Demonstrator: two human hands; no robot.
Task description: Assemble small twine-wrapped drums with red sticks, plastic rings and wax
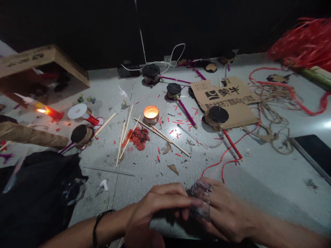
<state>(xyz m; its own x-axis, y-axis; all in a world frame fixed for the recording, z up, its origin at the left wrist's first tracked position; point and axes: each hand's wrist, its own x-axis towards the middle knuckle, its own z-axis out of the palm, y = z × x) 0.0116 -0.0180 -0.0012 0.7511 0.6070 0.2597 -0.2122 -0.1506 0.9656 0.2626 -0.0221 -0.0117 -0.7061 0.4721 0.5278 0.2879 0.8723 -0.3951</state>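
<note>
Near the front edge of the grey table, my left hand point(157, 206), with a dark cord on its wrist, reaches right. Its fingertips touch a crumpled, clear glossy piece point(201, 199) that lies over the fingers of my right hand point(224, 210). The fingers of my right hand point left and curl down; their tips are hidden under the clear piece. My left thumb hangs apart, low in the view. Beyond the hands lie a red-handled drum-like piece point(217, 116) wound with twine, a purple-handled one point(174, 91), and thin wooden sticks point(165, 137).
A lit candle point(151, 113) burns mid-table beside spilled red wax point(138, 137). Another flame burns at the left by a red blob point(55, 115). Cardboard point(232, 100), red cord point(222, 158) and a phone point(314, 155) lie right. Black cloth point(38, 189) covers the left front.
</note>
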